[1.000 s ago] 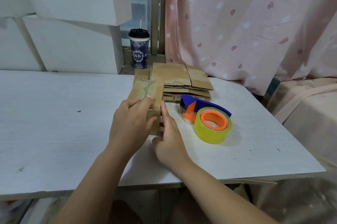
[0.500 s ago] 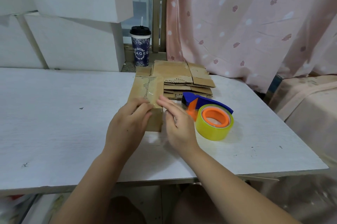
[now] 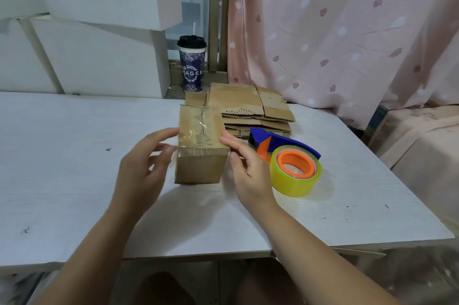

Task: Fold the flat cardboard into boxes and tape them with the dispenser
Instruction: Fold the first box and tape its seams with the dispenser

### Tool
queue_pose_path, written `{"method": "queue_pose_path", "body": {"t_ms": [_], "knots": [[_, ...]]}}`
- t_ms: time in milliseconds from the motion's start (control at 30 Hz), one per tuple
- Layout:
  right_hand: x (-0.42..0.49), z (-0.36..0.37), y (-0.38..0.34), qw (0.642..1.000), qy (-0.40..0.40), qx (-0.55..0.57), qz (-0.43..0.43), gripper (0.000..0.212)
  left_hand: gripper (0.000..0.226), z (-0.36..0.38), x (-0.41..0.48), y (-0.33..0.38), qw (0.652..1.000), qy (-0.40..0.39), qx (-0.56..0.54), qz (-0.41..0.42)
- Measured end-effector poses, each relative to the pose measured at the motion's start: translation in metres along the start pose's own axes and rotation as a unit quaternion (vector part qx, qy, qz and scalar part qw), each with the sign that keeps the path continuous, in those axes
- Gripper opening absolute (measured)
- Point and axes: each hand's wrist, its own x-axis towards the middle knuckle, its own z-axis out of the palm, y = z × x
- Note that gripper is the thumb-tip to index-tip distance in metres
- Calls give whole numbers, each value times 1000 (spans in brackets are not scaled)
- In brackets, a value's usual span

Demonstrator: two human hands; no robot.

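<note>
Flanking the taped cardboard box [image 3: 200,148] at centre frame: left hand [image 3: 146,168] spread and blurred, contact unclear; right hand [image 3: 246,170] flat-fingered against its right wall. Smooth tape ends firmly down both walls, keeping corners square. Tape dispenser [image 3: 288,155] right of centre, flat cardboard [image 3: 250,108] just above.

Single wide-angle view from head height, facing forward and down, close over the tabletop [image 3: 62,168], toward the curtain [image 3: 347,31] behind.

Matt cardboard box [image 3: 201,148] (glossy tape on top); glossy plastic dispenser [image 3: 285,153].
</note>
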Motion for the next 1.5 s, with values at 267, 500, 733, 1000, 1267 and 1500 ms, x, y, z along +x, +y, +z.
{"method": "queue_pose_path", "body": {"t_ms": [267, 500, 733, 1000, 1267, 1500], "knots": [[4, -3, -1, 1000, -21, 17, 1, 40, 56, -8, 18, -10, 993, -91, -75, -27], [6, -5, -2, 998, -40, 51, 22, 38, 37, -6, 9, -21, 985, -104, -131, -32], [6, 0, -6, 997, -48, 61, 24, 40, 34, 6, 1, -24, 995, -86, 5, 48], [4, 0, -6, 996, -45, 70, 25, 38, 24, 4, 2, -30, 986, -102, 72, 107], [4, 2, -7, 996, -46, 71, 22, 35, 28, 8, 5, -30, 985, -55, 88, 137], [5, 1, -4, 994, -51, 88, 28, 40, 34, 8, 6, -27, 987, -82, 95, 102]]}}
